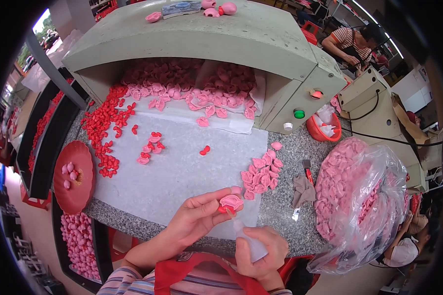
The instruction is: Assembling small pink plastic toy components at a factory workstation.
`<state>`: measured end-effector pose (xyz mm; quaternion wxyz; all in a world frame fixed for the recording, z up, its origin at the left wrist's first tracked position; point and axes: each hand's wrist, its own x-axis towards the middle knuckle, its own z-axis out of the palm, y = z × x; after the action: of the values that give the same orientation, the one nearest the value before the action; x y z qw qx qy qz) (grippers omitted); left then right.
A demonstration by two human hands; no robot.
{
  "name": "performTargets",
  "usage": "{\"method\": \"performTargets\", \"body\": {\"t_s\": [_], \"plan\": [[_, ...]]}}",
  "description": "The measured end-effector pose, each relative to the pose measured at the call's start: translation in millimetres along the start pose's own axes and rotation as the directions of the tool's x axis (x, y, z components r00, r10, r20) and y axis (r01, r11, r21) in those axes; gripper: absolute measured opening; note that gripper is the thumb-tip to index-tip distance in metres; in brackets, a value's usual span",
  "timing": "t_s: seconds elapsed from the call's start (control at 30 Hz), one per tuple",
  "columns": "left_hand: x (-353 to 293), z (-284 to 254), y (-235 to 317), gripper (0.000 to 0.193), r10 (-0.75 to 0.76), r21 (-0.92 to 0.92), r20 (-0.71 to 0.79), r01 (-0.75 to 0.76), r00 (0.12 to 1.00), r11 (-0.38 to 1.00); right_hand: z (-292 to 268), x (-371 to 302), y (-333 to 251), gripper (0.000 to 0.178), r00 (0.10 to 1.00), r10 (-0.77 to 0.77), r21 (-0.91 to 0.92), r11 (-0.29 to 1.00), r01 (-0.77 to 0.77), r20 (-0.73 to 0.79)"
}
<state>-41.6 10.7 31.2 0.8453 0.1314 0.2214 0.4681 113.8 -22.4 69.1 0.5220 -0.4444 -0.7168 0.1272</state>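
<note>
Pinched in the fingertips of my left hand [194,218] is a small hollow pink plastic piece [231,202], with a red part [225,210] against its lower side. My right hand [263,253] is wrapped round a whitish squeeze bottle [253,247], its narrow tip pointing up toward the pink piece, slightly apart from it. Just beyond my left hand, loose pink pieces [261,173] lie in a heap at the right edge of a white sheet [182,169]. On the sheet are a few pink pieces joined with red ones [152,146] and a lone red part [205,150].
A pale green metal housing [192,37] arches over more pink pieces at the back. Red parts [108,128] are heaped at left, near a red dish [86,169]. At right are a brush [307,172], a grey cloth [303,191], a big plastic bag [349,191] and a red basket [320,133].
</note>
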Motion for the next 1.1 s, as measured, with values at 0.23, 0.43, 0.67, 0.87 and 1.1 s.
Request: {"method": "performTargets", "body": {"t_s": [0.23,0.43,0.67,0.87,1.1], "plan": [[-1.0,-1.1,2.3,0.041,-0.037,0.021,0.067,0.036,0.997,0.999,0.9,1.3,-0.6,0.029,1.000,-0.020,-0.001,1.000,0.020,0.002],[-1.6,0.5,0.9,0.040,-0.002,0.005,0.005,0.002,1.000,1.000,0.5,0.3,1.0,0.028,1.000,-0.007,0.006,1.000,0.007,-0.007],[-2.0,0.0,0.8,0.039,0.031,0.038,0.030,-0.032,0.999,0.999,-0.3,0.4,3.0,0.027,0.999,0.005,0.006,1.000,-0.005,-0.033],[-2.1,-4.0,-1.3,0.036,0.051,0.043,0.034,-0.053,0.998,0.998,-1.7,1.1,4.2,0.026,0.999,0.014,0.029,0.999,-0.013,-0.046],[-1.9,-3.5,-2.2,0.035,0.060,0.054,0.021,-0.061,0.998,0.997,-5.0,-0.7,5.5,0.024,0.996,0.069,0.052,0.996,-0.067,-0.048]]}}
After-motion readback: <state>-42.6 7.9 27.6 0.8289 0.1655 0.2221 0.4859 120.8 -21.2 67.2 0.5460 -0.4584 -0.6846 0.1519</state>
